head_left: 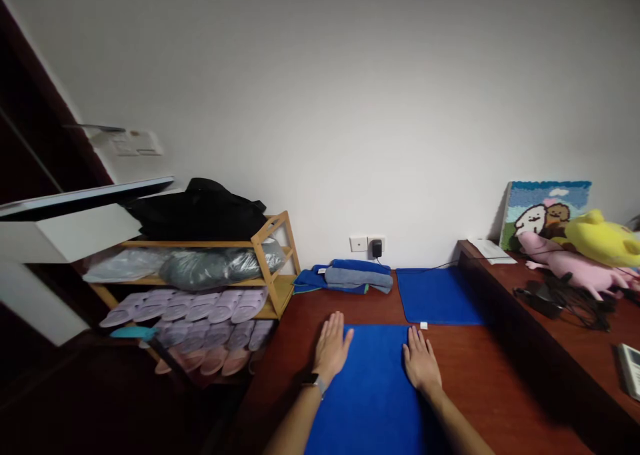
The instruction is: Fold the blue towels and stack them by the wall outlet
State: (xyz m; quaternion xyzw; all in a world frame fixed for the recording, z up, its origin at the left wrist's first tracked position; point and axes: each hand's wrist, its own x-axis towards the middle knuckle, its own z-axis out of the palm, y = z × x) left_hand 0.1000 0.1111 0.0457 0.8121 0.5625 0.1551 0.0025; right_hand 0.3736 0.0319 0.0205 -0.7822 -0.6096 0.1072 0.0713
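A blue towel [373,388] lies spread out flat on the reddish-brown wooden table [475,368]. My left hand [331,349] rests flat at the towel's upper left edge, fingers stretched out and thumb apart; a watch sits on that wrist. At the upper right edge my right hand [421,361] lies flat too, its fingers extended over the towel's border. Neither hand grips anything. Beyond the right hand is a second blue towel [440,295], laid flat, with a small white tag near its lower edge. Folded blue and grey towels [357,278] lie against the wall.
To the left stands a wooden rack [273,268] with slippers [200,306], plastic-wrapped items and a black bag [205,211]. A raised ledge [537,295] on the right carries plush toys [580,261], tangled cables and a picture [545,208]. A charger [377,247] is plugged into the wall.
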